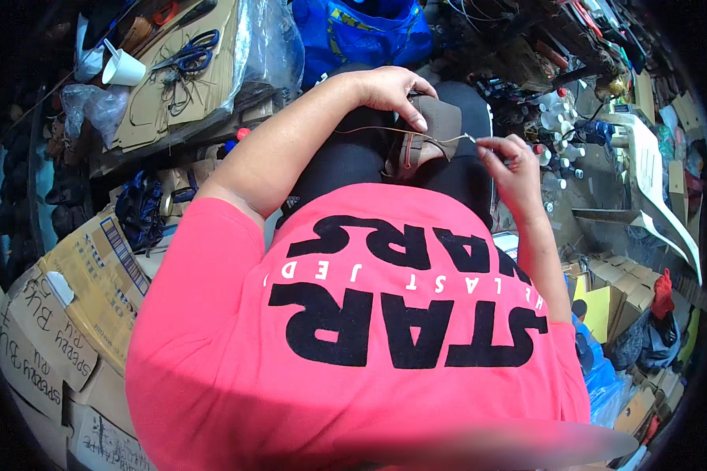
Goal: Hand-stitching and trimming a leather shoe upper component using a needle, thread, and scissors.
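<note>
A grey-brown shoe rests on my lap between my dark-trousered thighs. My left hand is closed on its far left side, thumb lying along the top and the other fingers partly hidden behind. A thin tan lace runs from left of the shoe across it toward the right. To the right of the shoe, my right hand is raised and pinches the end of this lace, near a pale tip. The lower part of the shoe shows a reddish edge; the rest is tucked behind my shirt.
Dark-handled scissors lie on stacked cardboard pieces at far left, near a white cup. A blue bag sits ahead. Several small bottles stand at right beside a white curved panel. Cardboard boxes fill the near left.
</note>
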Available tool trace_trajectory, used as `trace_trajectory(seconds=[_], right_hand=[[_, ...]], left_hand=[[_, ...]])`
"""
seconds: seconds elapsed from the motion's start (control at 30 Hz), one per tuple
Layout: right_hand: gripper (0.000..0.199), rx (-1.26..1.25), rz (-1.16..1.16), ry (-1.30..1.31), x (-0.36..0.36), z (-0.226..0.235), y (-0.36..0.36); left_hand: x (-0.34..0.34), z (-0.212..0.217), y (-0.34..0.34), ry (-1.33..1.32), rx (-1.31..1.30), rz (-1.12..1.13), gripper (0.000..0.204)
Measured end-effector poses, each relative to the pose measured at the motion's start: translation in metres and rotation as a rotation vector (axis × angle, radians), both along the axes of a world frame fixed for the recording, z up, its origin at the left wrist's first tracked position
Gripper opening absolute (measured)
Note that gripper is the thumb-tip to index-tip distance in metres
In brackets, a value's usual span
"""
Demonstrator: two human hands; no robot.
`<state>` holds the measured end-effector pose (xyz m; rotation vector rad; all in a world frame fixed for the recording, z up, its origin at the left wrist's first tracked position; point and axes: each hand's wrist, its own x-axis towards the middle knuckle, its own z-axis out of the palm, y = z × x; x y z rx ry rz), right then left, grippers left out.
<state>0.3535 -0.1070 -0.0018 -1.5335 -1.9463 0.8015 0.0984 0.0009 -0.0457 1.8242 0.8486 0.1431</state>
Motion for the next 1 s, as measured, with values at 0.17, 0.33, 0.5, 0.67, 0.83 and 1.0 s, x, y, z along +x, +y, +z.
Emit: trace_trajectory(seconds=[0.17,0.33,0.5,0.67,0.83,1.0], right_hand=[[0.013,-0.080,0.137,0.131,-0.016,0.001,0.008],[0.013,-0.116,0.202,0.018,-0.021,0.004,0.015],[0.013,-0.188,0.227,-0.024,-0.026,0.016,0.019],[0.015,-0.232,0.218,0.055,-0.033,0.014,0.015],[0.015,-0.181,0.240,-0.003,-0.028,0.012,0.013],[0.015,-0.042,0.314,-0.245,-0.030,0.022,0.015]], left_hand=[[0.001,0.002,0.000,0.038,0.017,-0.008,0.073],[0.001,0.007,-0.002,0.050,0.031,-0.007,0.073],[-0.002,0.004,-0.004,0.043,0.026,0.007,0.071],[-0.005,0.004,-0.010,-0.043,0.032,0.050,0.068],[-0.003,0.006,-0.013,-0.046,0.042,0.055,0.067],[0.005,0.001,-0.014,-0.004,0.106,0.066,0.066]])
